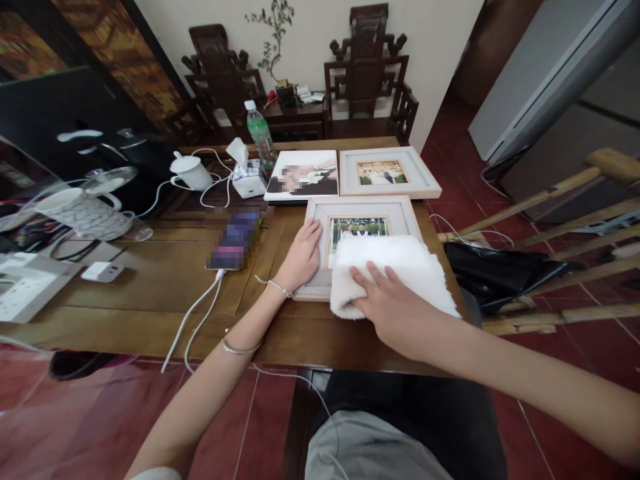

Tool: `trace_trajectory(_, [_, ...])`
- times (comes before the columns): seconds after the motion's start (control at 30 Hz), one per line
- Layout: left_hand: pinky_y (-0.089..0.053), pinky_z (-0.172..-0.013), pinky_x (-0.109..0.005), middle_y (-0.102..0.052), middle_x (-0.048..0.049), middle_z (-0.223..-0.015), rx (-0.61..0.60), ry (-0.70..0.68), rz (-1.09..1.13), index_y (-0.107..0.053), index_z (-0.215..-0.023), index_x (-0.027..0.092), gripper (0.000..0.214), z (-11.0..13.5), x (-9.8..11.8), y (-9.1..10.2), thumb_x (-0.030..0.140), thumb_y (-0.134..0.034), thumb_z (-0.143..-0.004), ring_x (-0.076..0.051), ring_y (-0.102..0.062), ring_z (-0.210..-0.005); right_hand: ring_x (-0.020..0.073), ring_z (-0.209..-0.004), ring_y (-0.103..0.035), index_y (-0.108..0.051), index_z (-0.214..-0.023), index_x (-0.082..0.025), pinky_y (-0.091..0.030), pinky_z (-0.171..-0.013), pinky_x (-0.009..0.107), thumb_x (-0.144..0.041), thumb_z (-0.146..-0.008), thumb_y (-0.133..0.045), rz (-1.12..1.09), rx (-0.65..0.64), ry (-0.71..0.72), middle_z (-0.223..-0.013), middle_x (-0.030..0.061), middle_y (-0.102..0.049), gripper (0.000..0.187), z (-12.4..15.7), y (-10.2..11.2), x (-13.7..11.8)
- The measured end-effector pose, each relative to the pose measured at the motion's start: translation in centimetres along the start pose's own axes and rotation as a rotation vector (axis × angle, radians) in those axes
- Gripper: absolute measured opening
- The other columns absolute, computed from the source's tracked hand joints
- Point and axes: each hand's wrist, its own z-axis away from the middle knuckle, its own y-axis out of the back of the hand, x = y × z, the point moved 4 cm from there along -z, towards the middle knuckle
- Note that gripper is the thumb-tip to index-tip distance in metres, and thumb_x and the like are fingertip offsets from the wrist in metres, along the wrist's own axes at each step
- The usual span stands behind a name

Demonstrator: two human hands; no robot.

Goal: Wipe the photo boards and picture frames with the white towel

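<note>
A pale wooden picture frame [361, 207] with a photo lies flat near the front right of the brown wooden table [150, 287]. My left hand [301, 257] rests flat on the frame's left border, fingers stretched out. My right hand [387, 300] presses a fluffy white cloth [400, 263] onto the frame's lower half, fingers spread flat on top of it. The cloth hides the bottom of the frame and part of the photo.
Behind lie a second framed photo [387, 172] and a frameless photo print [303, 175]. A phone [235, 239] on a white cable, a tissue box [249, 177], a green bottle [261, 135], a white teapot [193, 172], mug [85, 213], charger [103, 271] and power strip [23, 287] occupy the left. A black bag [495, 273] lies right.
</note>
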Motion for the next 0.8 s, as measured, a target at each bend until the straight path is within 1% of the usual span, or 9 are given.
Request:
trace_trajectory(0.1, [-0.026, -0.122, -0.053, -0.05, -0.0139, -0.149, -0.021, -0.001, 0.012, -0.052, -0.139, 0.013, 0.05, -0.1, 0.0, 0.0, 0.012, -0.039, -0.091, -0.028, -0.034, -0.147, 0.0439, -0.146, -0.024, -0.061, -0.135, -0.017, -0.031, -0.111, 0.064, 0.006, -0.078, -0.042, -0.03, 0.098, -0.018, -0.161, 0.0194, -0.027, 0.064, -2.7, -1.1, 3.0])
trace_trajectory(0.17, [-0.025, -0.123, -0.053, -0.05, -0.014, -0.149, -0.034, -0.002, 0.016, -0.053, -0.139, 0.013, 0.05, -0.1, 0.0, 0.0, 0.011, -0.039, -0.091, -0.028, -0.033, -0.147, 0.0441, -0.147, -0.019, -0.058, -0.138, -0.019, -0.026, -0.112, 0.067, 0.007, -0.077, -0.042, -0.021, 0.186, -0.108, -0.163, 0.0174, -0.021, 0.069, -4.8, -1.2, 6.2])
trace_trajectory(0.27, [-0.025, -0.123, -0.053, -0.05, -0.0157, -0.149, -0.037, -0.004, 0.017, -0.053, -0.138, 0.011, 0.049, -0.1, 0.0, 0.1, 0.011, -0.039, -0.091, -0.028, -0.033, -0.147, 0.046, -0.148, -0.012, -0.057, -0.139, -0.016, -0.02, -0.112, 0.072, 0.007, -0.078, -0.041, 0.06, 0.336, -0.189, -0.164, 0.0185, -0.017, 0.067, -7.7, -0.6, 10.1])
trace_trajectory(0.37, [-0.026, -0.122, -0.054, -0.049, -0.0172, -0.149, -0.044, -0.007, 0.016, -0.052, -0.139, 0.01, 0.049, -0.1, 0.0, 0.1, 0.011, -0.038, -0.092, -0.029, -0.033, -0.147, 0.0482, -0.147, -0.012, -0.06, -0.136, -0.015, -0.018, -0.111, 0.074, 0.005, -0.082, -0.041, 0.136, 0.375, -0.221, -0.164, 0.0173, -0.019, 0.061, -9.7, -0.2, 11.4])
trace_trajectory(0.43, [-0.026, -0.122, -0.054, -0.049, -0.0164, -0.149, -0.042, -0.009, 0.007, -0.052, -0.138, 0.011, 0.048, -0.1, 0.0, 0.1, 0.012, -0.038, -0.092, -0.028, -0.033, -0.147, 0.0503, -0.146, -0.014, -0.064, -0.131, -0.015, -0.019, -0.11, 0.076, 0.002, -0.084, -0.042, 0.159, 0.332, -0.227, -0.163, 0.0165, -0.022, 0.055, -10.1, -0.2, 10.7])
trace_trajectory(0.53, [-0.027, -0.122, -0.051, -0.051, -0.015, -0.148, -0.026, -0.007, 0.005, -0.054, -0.137, 0.012, 0.047, -0.1, -0.1, 0.1, 0.012, -0.037, -0.093, -0.027, -0.034, -0.147, 0.0537, -0.144, -0.016, -0.066, -0.129, -0.011, -0.022, -0.108, 0.077, 0.002, -0.083, -0.046, 0.138, 0.201, -0.201, -0.163, 0.02, -0.021, 0.052, -9.1, -0.5, 8.0])
trace_trajectory(0.6, [-0.027, -0.123, -0.051, -0.051, -0.0151, -0.147, -0.021, -0.004, 0.009, -0.054, -0.136, 0.011, 0.047, -0.1, -0.1, 0.0, 0.012, -0.036, -0.093, -0.026, -0.034, -0.146, 0.054, -0.144, -0.017, -0.065, -0.129, -0.01, -0.024, -0.107, 0.076, 0.004, -0.081, -0.046, 0.1, 0.111, -0.16, -0.162, 0.0213, -0.022, 0.054, -7.4, -0.4, 5.6])
trace_trajectory(0.7, [-0.026, -0.122, -0.052, -0.05, -0.017, -0.148, -0.028, 0.016, 0.014, -0.054, -0.137, 0.009, 0.047, -0.1, 0.1, 0.1, 0.015, -0.036, -0.094, -0.027, -0.034, -0.147, 0.0518, -0.143, -0.023, -0.066, -0.127, -0.012, -0.031, -0.106, 0.072, 0.005, -0.081, -0.044, 0.008, -0.018, -0.066, -0.161, 0.0198, -0.026, 0.055, -4.3, 0.3, 2.2])
trace_trajectory(0.8, [-0.025, -0.123, -0.052, -0.049, -0.0186, -0.149, -0.044, 0.061, 0.041, -0.054, -0.136, 0.006, 0.047, -0.2, 0.6, 0.4, 0.024, -0.034, -0.098, -0.027, -0.033, -0.147, 0.0502, -0.142, -0.028, -0.066, -0.127, -0.013, -0.036, -0.105, 0.069, 0.002, -0.083, -0.044, -0.055, -0.081, 0.058, -0.16, 0.0191, -0.029, 0.052, -2.1, 1.0, -0.7])
